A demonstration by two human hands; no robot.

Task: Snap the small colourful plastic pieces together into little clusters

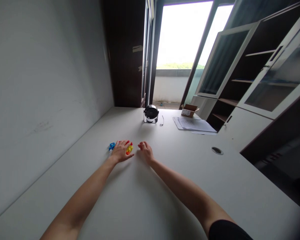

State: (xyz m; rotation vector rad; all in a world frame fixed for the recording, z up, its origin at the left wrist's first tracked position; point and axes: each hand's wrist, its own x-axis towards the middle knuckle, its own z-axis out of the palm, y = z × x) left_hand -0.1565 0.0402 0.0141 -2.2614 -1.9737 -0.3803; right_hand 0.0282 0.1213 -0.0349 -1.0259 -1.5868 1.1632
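Note:
Small coloured plastic pieces lie in a cluster on the white table (pixel 145 186). My left hand (pixel 120 151) rests over them, palm down, its fingers spread and the thumb out to the right. Blue pieces (pixel 111 146) show left of that hand. A yellow piece (pixel 130 149) shows by the thumb, with bits of red and orange around it; the rest is covered by the hand. Just to the right, apart from the cluster, my right hand (pixel 146 151) is at the tabletop with its fingers curled together. Whatever its fingers may hold is hidden.
Farther back on the table stands a round black device (pixel 151 112) in a metal stand, beside a short dark cable (pixel 162 121). Papers (pixel 196 124) and an open cardboard box (pixel 188 110) are at the back right. A cable hole (pixel 217 151) lies right; a wall (pixel 52 100) borders the left.

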